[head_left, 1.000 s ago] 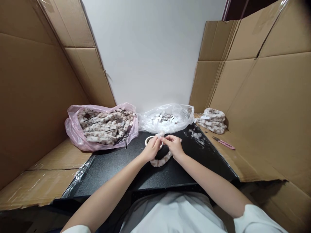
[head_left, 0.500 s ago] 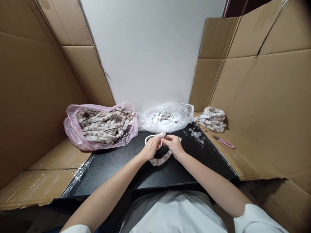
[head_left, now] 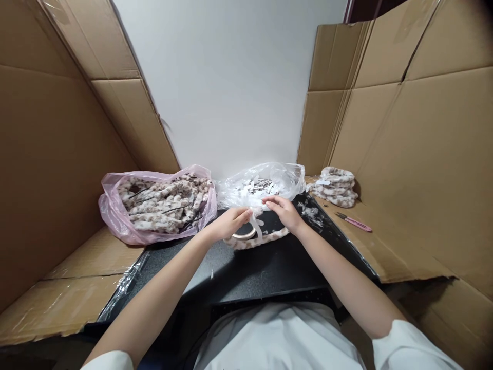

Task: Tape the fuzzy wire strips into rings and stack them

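Observation:
At the middle of the black tabletop, a fluffy cream-and-brown fur band [head_left: 256, 243] lies curved in a loop. A white strip [head_left: 254, 224] hangs down in front of it from the fingertips of my left hand [head_left: 233, 221], which is closed in a pinch. My right hand [head_left: 285, 211] is on the other side, its fingers stretched out and slightly apart near the band's upper end; whether they touch it cannot be made out. Inside the loop lies a tape roll [head_left: 243, 235], partly hidden by my left hand and the band.
At the left, a pink plastic bag [head_left: 110, 205] holds many fur bands and dark cords. A clear bag [head_left: 290, 177] with small white tags stands behind my hands. Stacked fur bands [head_left: 335, 187], pink-handled snips [head_left: 356, 223] and fluff scraps [head_left: 311, 213] lie right. Cardboard walls [head_left: 423, 154] flank the table.
My hands have moved apart from their joint pinch, and my right fingers have straightened. The white strip now shows hanging between them. The fur loop lies flatter and a little farther back.

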{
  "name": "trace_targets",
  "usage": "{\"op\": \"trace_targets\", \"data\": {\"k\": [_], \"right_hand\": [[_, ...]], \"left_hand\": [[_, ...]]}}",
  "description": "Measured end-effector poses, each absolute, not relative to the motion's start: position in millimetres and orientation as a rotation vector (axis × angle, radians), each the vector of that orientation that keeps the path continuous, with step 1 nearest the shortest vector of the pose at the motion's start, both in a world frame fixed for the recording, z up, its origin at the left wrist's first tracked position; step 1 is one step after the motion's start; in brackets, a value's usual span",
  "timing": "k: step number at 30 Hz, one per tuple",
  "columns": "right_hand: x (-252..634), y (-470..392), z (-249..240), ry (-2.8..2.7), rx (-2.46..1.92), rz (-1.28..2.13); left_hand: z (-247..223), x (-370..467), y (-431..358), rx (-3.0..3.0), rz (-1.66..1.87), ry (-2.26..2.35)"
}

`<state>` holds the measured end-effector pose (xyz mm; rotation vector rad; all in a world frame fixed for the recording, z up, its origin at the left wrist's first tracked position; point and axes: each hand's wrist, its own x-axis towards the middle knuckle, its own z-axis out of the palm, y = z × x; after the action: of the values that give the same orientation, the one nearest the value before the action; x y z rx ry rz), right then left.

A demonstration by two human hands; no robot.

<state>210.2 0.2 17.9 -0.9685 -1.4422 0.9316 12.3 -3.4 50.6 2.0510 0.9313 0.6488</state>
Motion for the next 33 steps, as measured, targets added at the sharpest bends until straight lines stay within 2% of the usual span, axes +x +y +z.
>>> {"op": "trace_targets", "data": {"k": [3,6,17,24,26,28,33], "right_hand": [[207,4,25,-1.582,-0.814,1.159],[207,4,24,-1.624,-0.839,1.348],[232,-21,18,-1.436,-0.727,2.002],[235,-22,12,-1.314,-0.715,2.55],[231,-24,10,-1.196,-0.728,2.538],[227,-26,8,-1.057,-0.77,2.389],[219,-29,9,-0.968,-0.85,2.181]], "left_hand": [[66,20,-12,2.248,0.558,0.907],[72,27,-23,2.385,0.491,0.919],[70,44,-46,2.956,0.133,1.024],[63,44,-49,3.197,0.175,1.027],[58,41,-51,3.304,0.159,0.968],[52,37,-53,3.382,0.176,0.881],[37,27,-49,3.425,0.446,0.631]]}}
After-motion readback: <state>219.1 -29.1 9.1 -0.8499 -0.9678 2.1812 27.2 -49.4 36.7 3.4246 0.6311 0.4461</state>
